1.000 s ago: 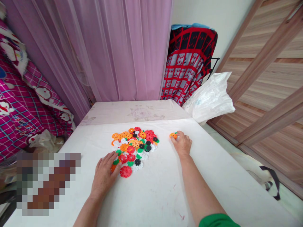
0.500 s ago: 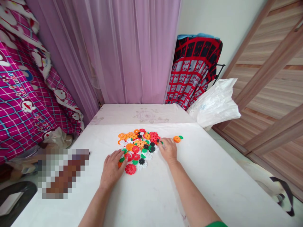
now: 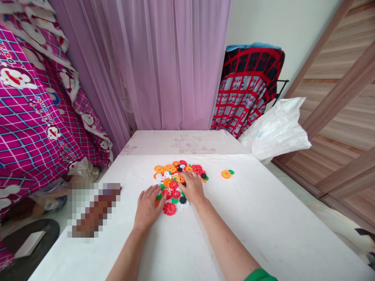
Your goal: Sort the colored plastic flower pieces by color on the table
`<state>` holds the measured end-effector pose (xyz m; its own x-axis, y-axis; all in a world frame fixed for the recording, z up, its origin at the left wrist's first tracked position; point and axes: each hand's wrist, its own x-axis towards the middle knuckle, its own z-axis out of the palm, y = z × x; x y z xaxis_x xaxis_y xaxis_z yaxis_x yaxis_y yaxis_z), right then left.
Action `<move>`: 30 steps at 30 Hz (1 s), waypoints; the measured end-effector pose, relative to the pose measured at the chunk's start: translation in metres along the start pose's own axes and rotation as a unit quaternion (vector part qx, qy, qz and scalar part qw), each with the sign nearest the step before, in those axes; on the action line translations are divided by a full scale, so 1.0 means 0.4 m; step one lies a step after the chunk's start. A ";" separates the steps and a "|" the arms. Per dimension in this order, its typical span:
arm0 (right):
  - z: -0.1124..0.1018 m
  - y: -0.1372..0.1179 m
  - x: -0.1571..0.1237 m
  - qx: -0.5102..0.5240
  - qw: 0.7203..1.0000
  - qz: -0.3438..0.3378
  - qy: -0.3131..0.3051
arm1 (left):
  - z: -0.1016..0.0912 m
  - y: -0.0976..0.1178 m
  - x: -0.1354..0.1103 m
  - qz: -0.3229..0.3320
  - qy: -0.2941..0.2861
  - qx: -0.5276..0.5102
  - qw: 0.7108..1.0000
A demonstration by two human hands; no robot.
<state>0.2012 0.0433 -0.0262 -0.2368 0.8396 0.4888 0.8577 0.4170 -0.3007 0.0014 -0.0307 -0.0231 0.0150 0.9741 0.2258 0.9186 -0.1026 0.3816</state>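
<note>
A loose heap of flower-shaped plastic discs in red, orange, green, black and white lies on the white-covered table. My left hand rests at the heap's left edge, its fingers apart and touching discs there. Over the heap's right part lies my right hand, palm down with fingers stretched out; it covers several discs. What is under its fingertips is hidden. Off to the right of the heap, an orange disc and a green disc touch each other.
A blurred-out brown object is on the table's left side. A white plastic bag stands past the right edge. Purple curtains hang behind the table, and a wooden wardrobe is at the right.
My right hand has moved left from the heap's right edge onto its middle. The left hand stays beside the heap. The whole view has shifted slightly.
</note>
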 end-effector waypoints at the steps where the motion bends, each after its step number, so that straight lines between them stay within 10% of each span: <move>1: 0.002 -0.002 0.002 -0.006 1.000 -0.003 -0.002 | 0.000 0.000 0.000 0.000 0.002 -0.001 1.000; 7: -0.021 0.033 0.006 0.002 0.996 0.045 0.072 | 0.000 -0.002 -0.004 0.003 -0.004 0.000 1.000; 17: -0.193 0.390 -0.104 -0.114 0.950 0.214 0.198 | 0.005 -0.011 -0.005 0.010 0.007 0.000 1.000; 30: -0.159 0.415 -0.084 -0.127 0.963 0.205 0.117 | 0.008 -0.021 -0.002 0.015 0.015 0.017 1.000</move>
<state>0.3807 0.0623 -0.0403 0.2294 0.8022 0.5512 0.9483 -0.0567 -0.3122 -0.0050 -0.0302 -0.0293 0.0312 0.9643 0.2628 0.9307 -0.1239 0.3441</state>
